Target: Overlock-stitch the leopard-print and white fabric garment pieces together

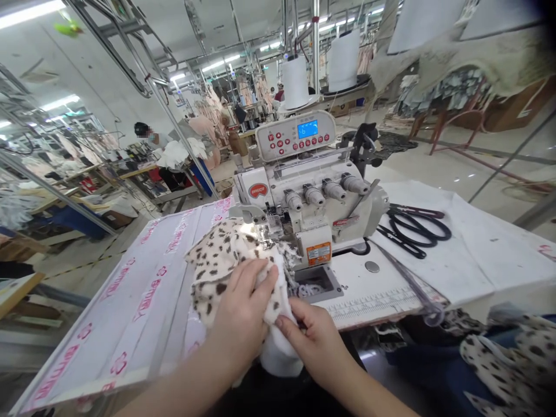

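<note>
Holding a leopard-spotted fabric (221,272) at the presser foot (269,231) of the overlock machine (304,197), I have the work at 12 o'clock from my hands. The spotted layer lies bunched on the machine bed, its edge up at the foot, though I can't tell from here how far it sits beneath it. A white lining (278,353) folds out from under it and hangs over the front edge of the surface (130,289), which is covered in a sheet printed with pink marks.

My left hand (241,301) rests on top of the spotted fabric, fingers together and slightly curved, pressing it down. My right hand (313,341) sits just beside it, pinching the fold of the white lining between thumb and fingers.

Past the machine, its control panel (295,136) glows at 12 o'clock, with two white thread cones (343,61) behind it. Black-handled scissors (412,229) lie at 2 o'clock on a white sheet (469,249). More spotted fabric (512,359) sits in a heap at 4 o'clock, below the surface. At 10 o'clock, a co-worker (143,136) sits at another station, well apart from me.
</note>
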The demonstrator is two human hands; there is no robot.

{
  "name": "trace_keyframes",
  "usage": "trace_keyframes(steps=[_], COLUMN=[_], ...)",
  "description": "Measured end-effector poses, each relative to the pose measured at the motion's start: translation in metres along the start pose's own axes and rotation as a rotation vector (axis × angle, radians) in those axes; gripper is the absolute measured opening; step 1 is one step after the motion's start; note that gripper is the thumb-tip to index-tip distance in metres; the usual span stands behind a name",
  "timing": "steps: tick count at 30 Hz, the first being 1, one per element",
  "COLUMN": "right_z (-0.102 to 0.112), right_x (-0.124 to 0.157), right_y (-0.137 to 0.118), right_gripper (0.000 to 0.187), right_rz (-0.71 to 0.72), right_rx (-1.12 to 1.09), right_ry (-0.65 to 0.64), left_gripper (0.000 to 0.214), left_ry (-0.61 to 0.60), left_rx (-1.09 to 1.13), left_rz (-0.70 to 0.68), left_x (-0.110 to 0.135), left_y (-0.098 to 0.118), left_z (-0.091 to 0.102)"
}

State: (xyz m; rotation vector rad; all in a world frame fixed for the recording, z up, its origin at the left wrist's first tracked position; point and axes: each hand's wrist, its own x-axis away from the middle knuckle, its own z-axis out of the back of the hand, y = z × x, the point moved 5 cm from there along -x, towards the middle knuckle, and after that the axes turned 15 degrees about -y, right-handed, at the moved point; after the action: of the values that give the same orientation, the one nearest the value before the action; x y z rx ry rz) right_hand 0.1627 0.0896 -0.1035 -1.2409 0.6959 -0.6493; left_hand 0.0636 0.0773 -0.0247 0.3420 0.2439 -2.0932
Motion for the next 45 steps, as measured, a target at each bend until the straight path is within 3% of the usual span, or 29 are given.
trace_keyframes(steps=[20,27,35,45], right_z=[0.017,0.015,0.013,0.023], right_x=[-0.023,-0.016,-0.014,-0.027], right_y=[-0.001,-0.006,-0.010,-0.011], right_gripper=[0.021,0.019,0.028,0.028], right_rz=[0.022,0.027,0.030,0.013], right_rx=[0.153,0.177,0.226,0.269], right_ry=[0.042,0.055,0.063,0.108], left_gripper=[0.034,0.025,0.028,0.024], left_ry=[-0.070,0.043,0.042,-0.065], left_rx=[0.011,0.035,0.020,0.055], left_rz=[0.002,0.048,-0.024,-0.040], left_x=[-0.022,-0.014,-0.016,-0.030], left_y=[-0.019,-0.011,-0.008,-0.029], left_z=[0.001,0.008,0.005,0.000])
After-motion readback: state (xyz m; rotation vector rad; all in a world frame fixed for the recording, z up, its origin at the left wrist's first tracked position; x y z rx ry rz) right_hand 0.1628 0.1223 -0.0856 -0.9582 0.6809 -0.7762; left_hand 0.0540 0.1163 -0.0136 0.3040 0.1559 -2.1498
